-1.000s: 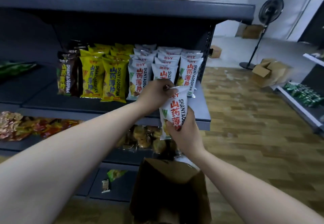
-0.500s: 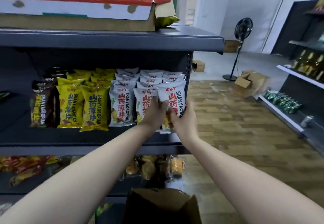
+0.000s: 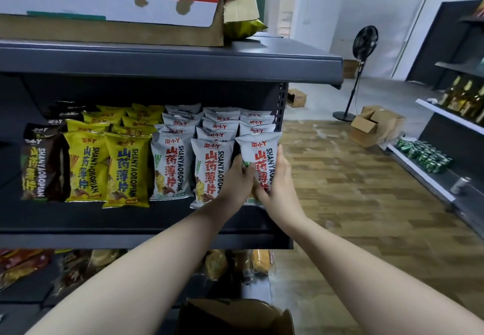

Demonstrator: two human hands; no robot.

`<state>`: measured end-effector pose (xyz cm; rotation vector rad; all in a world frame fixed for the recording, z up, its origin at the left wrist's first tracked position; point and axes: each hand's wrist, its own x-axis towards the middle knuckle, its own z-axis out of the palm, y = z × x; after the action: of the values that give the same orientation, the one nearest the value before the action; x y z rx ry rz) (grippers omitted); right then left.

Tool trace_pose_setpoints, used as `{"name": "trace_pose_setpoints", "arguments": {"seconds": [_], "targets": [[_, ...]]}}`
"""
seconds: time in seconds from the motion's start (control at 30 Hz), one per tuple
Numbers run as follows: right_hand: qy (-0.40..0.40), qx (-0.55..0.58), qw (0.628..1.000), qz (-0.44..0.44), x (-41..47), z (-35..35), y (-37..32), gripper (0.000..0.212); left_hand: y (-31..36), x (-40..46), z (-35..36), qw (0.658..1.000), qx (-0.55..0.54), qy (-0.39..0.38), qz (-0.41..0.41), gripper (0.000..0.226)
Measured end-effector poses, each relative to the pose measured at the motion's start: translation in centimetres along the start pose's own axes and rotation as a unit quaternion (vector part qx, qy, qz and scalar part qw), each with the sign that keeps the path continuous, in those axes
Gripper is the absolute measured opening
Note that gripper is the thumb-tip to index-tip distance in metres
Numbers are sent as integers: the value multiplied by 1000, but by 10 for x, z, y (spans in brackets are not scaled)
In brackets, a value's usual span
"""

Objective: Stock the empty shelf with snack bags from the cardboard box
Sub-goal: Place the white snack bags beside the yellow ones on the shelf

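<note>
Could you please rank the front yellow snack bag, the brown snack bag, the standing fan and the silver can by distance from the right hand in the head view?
From the right hand:
1. Front yellow snack bag, left on the same shelf.
2. Brown snack bag, further left at the row's end.
3. Silver can, on the low shelf across the aisle to the right.
4. Standing fan, far back by the wall.

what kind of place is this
Most likely a small shop or its stockroom being stocked: dark metal shelving holds rows of snack bags facing out, another rack holds green cans and bottles, and open cardboard boxes sit on the floor.
</note>
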<state>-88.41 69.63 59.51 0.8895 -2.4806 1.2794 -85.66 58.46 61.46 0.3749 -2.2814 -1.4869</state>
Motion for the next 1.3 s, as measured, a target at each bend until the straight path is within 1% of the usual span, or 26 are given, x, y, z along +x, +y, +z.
{"name": "trace_pose_setpoints", "arguments": {"seconds": [0.13,0.27,0.33,0.4,0.43,0.5,0.53,0.63,0.7,0.8,0.87,0.97,1.0,1.07,1.17,1.23,1.3], "targets": [[-1,-42,999,7,8,6,11,97,-7,8,7,997,55,32,35,44],[-3,-51,999,6,14,14,21,95,-8,12,16,986,146,59,48,68],[-6,-24,1000,11,17,18,22,87,-7,10,19,977,192,45,79,73],[-20,6,999,27,21,20,21,78,-10,9,23,969,222,3,111,69],[-24,15,999,36,22,21,21,74,-13,9,24,954,271,10,127,68],[-28,14,999,33,25,22,24,71,-21,12,26,916,371,55,144,72],[-24,-4,999,24,26,23,25,72,-28,15,27,903,396,68,154,74],[21,-157,987,-12,27,26,36,82,-40,17,26,856,466,99,201,62],[52,-209,976,-37,26,25,44,88,-42,18,24,831,505,96,212,62],[38,-283,953,-98,24,18,52,102,-42,20,24,794,558,82,228,69],[10,-333,934,-129,24,14,56,110,-42,22,24,784,572,83,228,82],[-13,-366,921,-134,29,13,56,112,-37,26,22,778,588,79,204,96],[-16,-372,919,-129,30,14,55,111,-36,29,22,772,598,68,205,96],[-19,-377,919,-117,33,17,54,110,-35,35,23,767,606,36,207,86],[-18,-363,927,-92,34,26,53,107,-30,40,20,768,601,49,215,65],[-15,-355,931,-79,35,30,52,102,-32,43,18,768,603,32,214,63],[-7,-356,931,-73,35,32,51,95,-28,41,19,760,623,7,187,63]]}}
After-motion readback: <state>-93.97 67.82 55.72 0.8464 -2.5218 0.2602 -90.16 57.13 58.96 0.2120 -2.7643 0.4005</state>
